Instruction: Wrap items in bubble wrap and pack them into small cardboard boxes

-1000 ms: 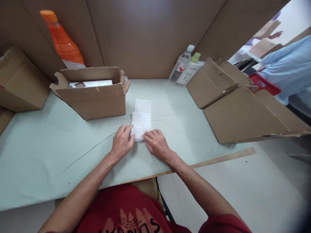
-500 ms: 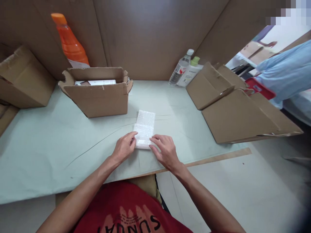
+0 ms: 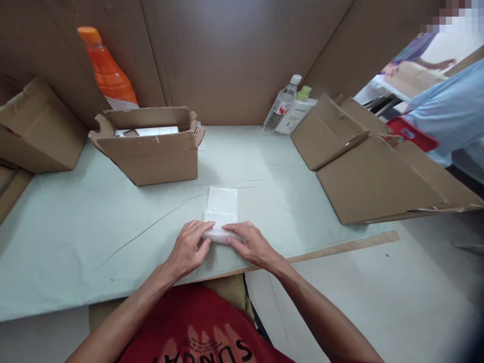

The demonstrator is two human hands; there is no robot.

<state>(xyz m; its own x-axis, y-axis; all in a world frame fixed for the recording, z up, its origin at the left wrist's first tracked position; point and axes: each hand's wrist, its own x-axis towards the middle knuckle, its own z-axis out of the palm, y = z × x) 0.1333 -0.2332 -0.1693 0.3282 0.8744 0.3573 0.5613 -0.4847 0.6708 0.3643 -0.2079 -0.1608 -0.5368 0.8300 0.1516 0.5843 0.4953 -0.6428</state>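
A strip of clear bubble wrap (image 3: 222, 202) lies on the pale green table cover, its near end folded into a thick, flat bundle. What may be inside the folds cannot be made out. My left hand (image 3: 192, 244) grips the left end of the folded part, fingers on top and thumb at the near edge. On the other end, my right hand (image 3: 250, 243) pinches the fold in the same way. The far end of the wrap stretches flat away from both hands.
A cardboard box (image 3: 166, 156) with white boxes inside stands behind to the left, an orange bottle (image 3: 109, 70) beyond it. At the right are cardboard bins (image 3: 370, 181), a clear water bottle (image 3: 282, 108) and a white bottle (image 3: 297, 116). Another person's light blue clothing (image 3: 449, 111) shows far right.
Both hands have come closer to the table's front edge with the bundle. The near end is folded over further, and less flat bubble wrap shows beyond it.
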